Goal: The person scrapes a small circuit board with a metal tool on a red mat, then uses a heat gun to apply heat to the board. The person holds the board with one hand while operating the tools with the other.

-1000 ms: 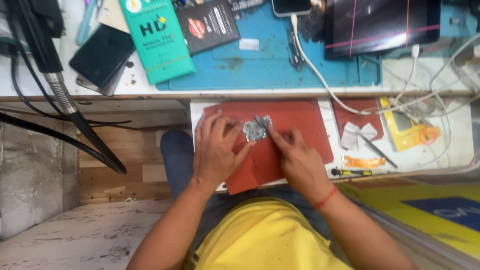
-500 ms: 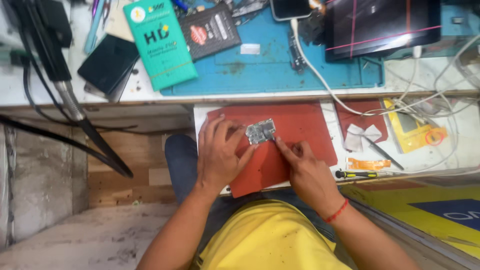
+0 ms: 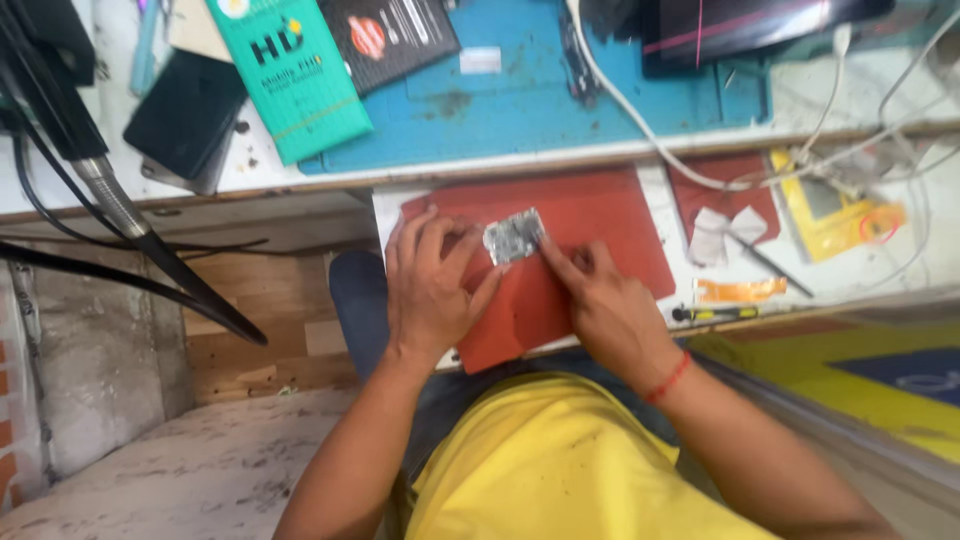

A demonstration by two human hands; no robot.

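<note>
A small silvery circuit board [image 3: 513, 237] lies on the red mat [image 3: 610, 225], on a pull-out shelf just below the bench edge, between the two hands. Far left, a black flexible arm [image 3: 120, 215] slants down past a dark phone [image 3: 185, 125]; right of that, on the far bench, a green flat box [image 3: 295, 80] leans over the edge of a blue work mat [image 3: 560, 100]. The left hand [image 3: 432, 290] rests flat on the red mat, fingers curled, thumb and forefinger pinching the board's left edge, apparently to steady it. The right hand [image 3: 605, 305] has its fingers drawn together, fingertips touching the board's right edge. Further right lie white scraps [image 3: 722, 232], an orange strip [image 3: 740, 290] and a small screwdriver [image 3: 725, 313].
</note>
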